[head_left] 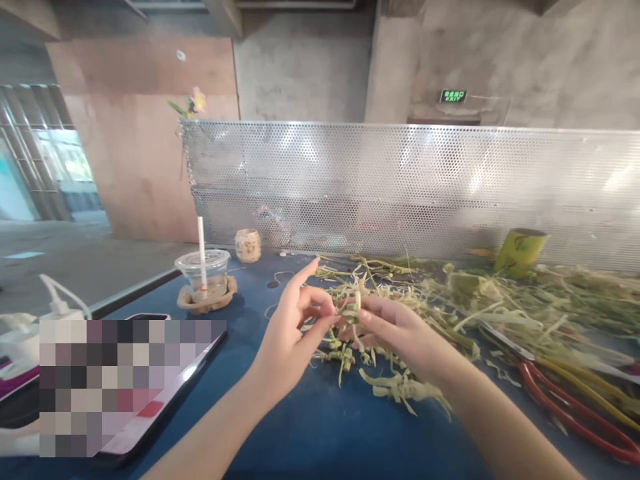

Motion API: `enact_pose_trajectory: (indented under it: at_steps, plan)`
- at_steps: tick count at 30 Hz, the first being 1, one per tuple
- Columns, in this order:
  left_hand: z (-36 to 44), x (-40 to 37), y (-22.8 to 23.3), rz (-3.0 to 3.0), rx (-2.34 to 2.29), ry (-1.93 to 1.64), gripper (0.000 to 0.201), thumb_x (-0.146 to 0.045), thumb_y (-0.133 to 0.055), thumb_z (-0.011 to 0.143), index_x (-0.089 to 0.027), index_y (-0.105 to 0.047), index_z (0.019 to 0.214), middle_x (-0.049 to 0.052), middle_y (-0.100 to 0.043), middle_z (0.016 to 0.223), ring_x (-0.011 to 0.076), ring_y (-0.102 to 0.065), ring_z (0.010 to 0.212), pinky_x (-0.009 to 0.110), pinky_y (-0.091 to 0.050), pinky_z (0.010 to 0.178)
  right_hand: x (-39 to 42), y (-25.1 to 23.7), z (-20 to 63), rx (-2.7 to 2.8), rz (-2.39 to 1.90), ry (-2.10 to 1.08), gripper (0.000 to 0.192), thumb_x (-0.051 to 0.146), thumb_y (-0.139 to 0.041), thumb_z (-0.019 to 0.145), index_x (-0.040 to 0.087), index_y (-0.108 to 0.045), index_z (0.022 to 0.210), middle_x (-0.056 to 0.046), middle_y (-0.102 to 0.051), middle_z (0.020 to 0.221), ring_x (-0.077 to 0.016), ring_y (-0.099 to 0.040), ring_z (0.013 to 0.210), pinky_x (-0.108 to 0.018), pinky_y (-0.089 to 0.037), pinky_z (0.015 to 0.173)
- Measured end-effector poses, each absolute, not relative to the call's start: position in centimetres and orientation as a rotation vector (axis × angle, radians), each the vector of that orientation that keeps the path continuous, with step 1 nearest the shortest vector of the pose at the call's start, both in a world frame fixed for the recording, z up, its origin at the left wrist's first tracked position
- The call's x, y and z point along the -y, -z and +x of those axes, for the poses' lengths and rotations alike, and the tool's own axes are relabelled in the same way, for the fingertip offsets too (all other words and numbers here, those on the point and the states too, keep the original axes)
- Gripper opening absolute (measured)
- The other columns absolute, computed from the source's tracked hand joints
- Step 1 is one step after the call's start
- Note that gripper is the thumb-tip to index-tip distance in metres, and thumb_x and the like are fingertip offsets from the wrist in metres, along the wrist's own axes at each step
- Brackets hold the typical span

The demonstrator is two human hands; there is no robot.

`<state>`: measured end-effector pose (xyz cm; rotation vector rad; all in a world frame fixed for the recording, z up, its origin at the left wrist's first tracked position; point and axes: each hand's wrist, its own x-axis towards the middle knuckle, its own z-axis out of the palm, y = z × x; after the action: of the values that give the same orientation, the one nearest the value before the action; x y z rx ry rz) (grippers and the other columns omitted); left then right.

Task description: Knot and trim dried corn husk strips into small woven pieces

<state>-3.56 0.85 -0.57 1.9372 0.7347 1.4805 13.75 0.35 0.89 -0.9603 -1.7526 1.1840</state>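
Observation:
In the middle of the head view both my hands meet over the blue table. My right hand (395, 327) holds a small piece of knotted pale-green plant strip (357, 301) between thumb and fingers. My left hand (297, 320) pinches at the piece's left side with thumb and middle finger, its index finger raised; what lies in the pinch is too small to make out. Behind and beneath the hands spreads a heap of dried plant strips (345, 357). A looser knotted strip (405, 387) lies in front of my right hand.
Red-handled scissors (565, 407) lie at right, near more strips and a yellow-green cup (520, 252). A lidded plastic cup (203, 270) with a straw, a small woven pot (248, 245) and a blurred-out tablet (165, 393) are at left. A perforated metal screen (320, 173) backs the table.

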Motion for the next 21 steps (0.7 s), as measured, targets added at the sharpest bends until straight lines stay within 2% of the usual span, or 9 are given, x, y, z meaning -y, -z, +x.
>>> enact_pose_trajectory:
  at_steps: [2, 5, 7, 9, 13, 16, 21]
  plan:
    - [-3.6, -1.2, 0.6, 1.920, -0.771, -1.500, 0.062, -0.017, -0.051, 0.079, -0.021, -0.021, 0.133, -0.001, -0.052, 0.076, 0.0124, -0.053, 0.074, 0.027, -0.048, 0.071, -0.5, -0.5, 13.5, 1.783, -0.895, -1.174, 0.021, 0.037, -0.050, 0.079, 0.017, -0.056, 0.082, -0.003, -0.063, 0.075, -0.0117, -0.060, 0.068, -0.028, -0.050, 0.070]
    - [-3.7, -1.3, 0.6, 1.818, -0.859, -1.530, 0.066, -0.024, -0.053, 0.078, -0.022, -0.018, 0.133, 0.001, -0.051, 0.080, 0.0137, -0.053, 0.074, 0.025, -0.049, 0.061, -0.8, 0.1, 13.4, 1.831, -1.027, -0.749, 0.016, 0.033, -0.052, 0.079, 0.018, -0.055, 0.075, 0.000, -0.060, 0.066, -0.0116, -0.056, 0.061, -0.026, -0.048, 0.060]
    - [-3.6, -1.2, 0.4, 1.695, -0.923, -1.500, 0.070, -0.029, -0.056, 0.076, -0.022, -0.017, 0.134, 0.002, -0.051, 0.081, 0.0141, -0.054, 0.070, 0.025, -0.050, 0.055, -1.0, 0.5, 13.4, 1.892, -1.077, -0.334, 0.010, 0.028, -0.053, 0.079, 0.019, -0.057, 0.078, -0.001, -0.060, 0.069, -0.0132, -0.056, 0.064, -0.027, -0.046, 0.059]
    - [-3.4, -1.0, 0.4, 1.590, -0.941, -1.428, 0.080, -0.032, -0.061, 0.072, -0.021, -0.013, 0.135, 0.003, -0.053, 0.083, 0.0148, -0.055, 0.069, 0.027, -0.051, 0.053, -1.1, 0.8, 13.4, 1.972, -0.987, 0.052, 0.007, 0.022, -0.053, 0.079, 0.019, -0.058, 0.084, -0.003, -0.062, 0.076, -0.0157, -0.056, 0.072, -0.029, -0.045, 0.065]
    - [-3.1, -1.1, 0.4, 1.462, -0.840, -1.346, 0.097, -0.028, -0.068, 0.065, -0.020, -0.005, 0.137, 0.004, -0.056, 0.084, 0.0154, -0.057, 0.069, 0.029, -0.053, 0.055, -0.9, 0.9, 13.3, 2.077, -0.712, 0.549, 0.010, 0.016, -0.049, 0.082, 0.016, -0.057, 0.088, -0.005, -0.065, 0.081, -0.0163, -0.057, 0.076, -0.031, -0.043, 0.070]
    - [-3.1, -1.1, 0.3, 1.404, -0.773, -1.349, 0.099, -0.025, -0.069, 0.064, -0.020, -0.003, 0.138, 0.004, -0.059, 0.083, 0.0157, -0.058, 0.068, 0.030, -0.054, 0.055, -0.7, 0.6, 13.4, 2.082, -0.658, 0.701, 0.011, 0.014, -0.047, 0.083, 0.015, -0.057, 0.087, -0.005, -0.065, 0.080, -0.0155, -0.056, 0.075, -0.031, -0.042, 0.070]
    - [-3.4, -1.1, 0.1, 1.418, -0.708, -1.344, 0.099, -0.019, -0.069, 0.064, -0.022, -0.004, 0.139, 0.005, -0.063, 0.084, 0.0185, -0.059, 0.075, 0.030, -0.054, 0.057, -0.8, 0.3, 13.9, 2.063, -0.671, 0.739, 0.012, 0.012, -0.045, 0.083, 0.014, -0.057, 0.087, -0.006, -0.065, 0.081, -0.0154, -0.056, 0.077, -0.030, -0.042, 0.070]
